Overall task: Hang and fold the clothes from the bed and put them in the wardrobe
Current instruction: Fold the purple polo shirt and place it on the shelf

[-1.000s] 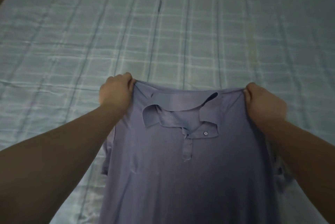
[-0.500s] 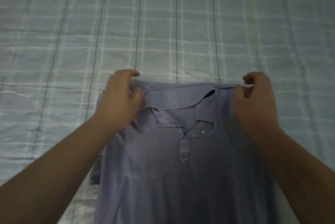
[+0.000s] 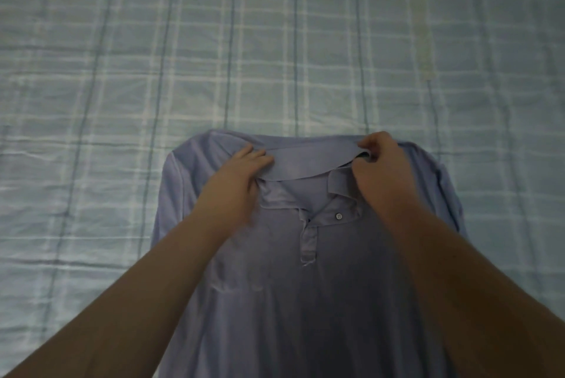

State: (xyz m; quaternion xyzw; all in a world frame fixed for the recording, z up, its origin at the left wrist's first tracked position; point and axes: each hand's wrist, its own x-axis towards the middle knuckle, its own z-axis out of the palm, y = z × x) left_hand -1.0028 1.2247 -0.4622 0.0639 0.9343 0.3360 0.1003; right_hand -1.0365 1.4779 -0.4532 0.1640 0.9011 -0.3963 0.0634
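A lavender-blue polo shirt lies face up on the bed, its collar toward the far side and its lower part running out of the frame at the bottom. My left hand rests on the left side of the collar with its fingers fairly straight. My right hand pinches the right end of the collar between thumb and fingers. The placket is partly unbuttoned, with one white button showing.
The bed is covered by a pale blue-green checked sheet that fills the view around the shirt. No other clothes, hangers or the wardrobe are in view.
Both hands let go of the shirt's shoulders and moved inward onto the collar. The shirt now lies flat on the sheet, its shoulders spread out.
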